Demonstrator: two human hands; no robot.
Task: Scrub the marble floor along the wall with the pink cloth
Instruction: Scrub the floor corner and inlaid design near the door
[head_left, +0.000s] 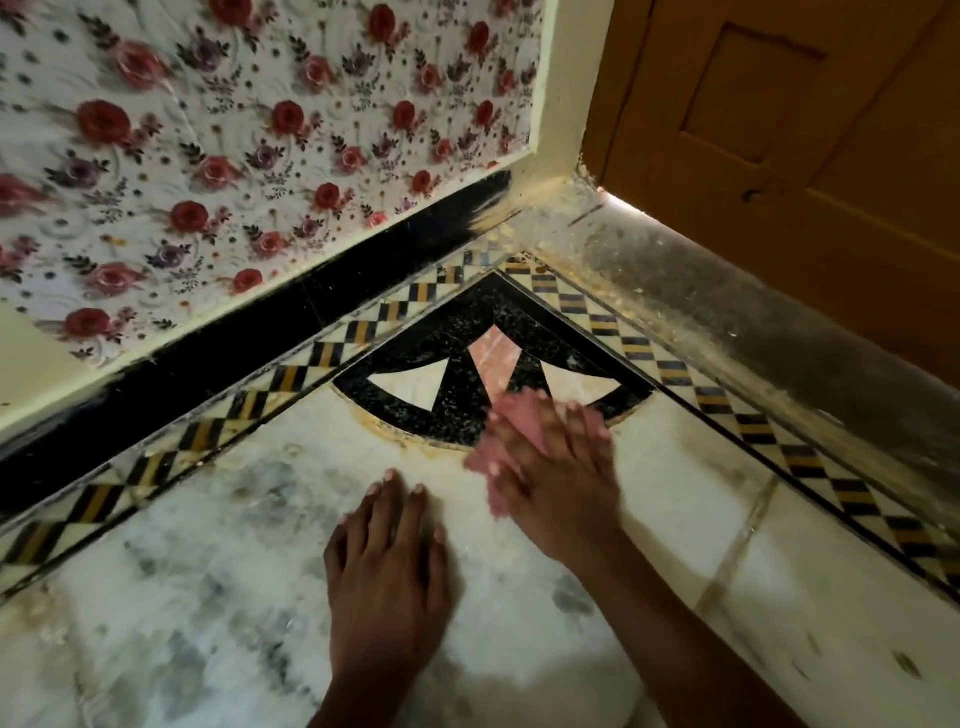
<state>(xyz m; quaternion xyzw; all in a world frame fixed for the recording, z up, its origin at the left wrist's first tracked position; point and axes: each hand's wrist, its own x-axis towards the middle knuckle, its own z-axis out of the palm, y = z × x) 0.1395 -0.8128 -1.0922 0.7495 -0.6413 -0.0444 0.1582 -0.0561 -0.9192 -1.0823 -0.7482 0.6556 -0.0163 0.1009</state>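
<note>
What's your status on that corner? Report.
Right hand pressing pink cloth onto the corner inlay, blurred. Left hand flat on marble floor, bracing. Nothing in the way.

Dim indoor corner, wide-angle bend, motion blur

A bright strip of light leaks under the door (779, 130); the marble floor (208, 597) is softly lit with faint sheen. The right hand (556, 478) and pink cloth (498, 441) smear with motion; the left hand (387, 566) is sharper. Straight lines bow toward the edges.

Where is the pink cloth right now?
In the head view, the crumpled pink cloth lies under the right hand, at the black corner inlay's curved edge.
</note>
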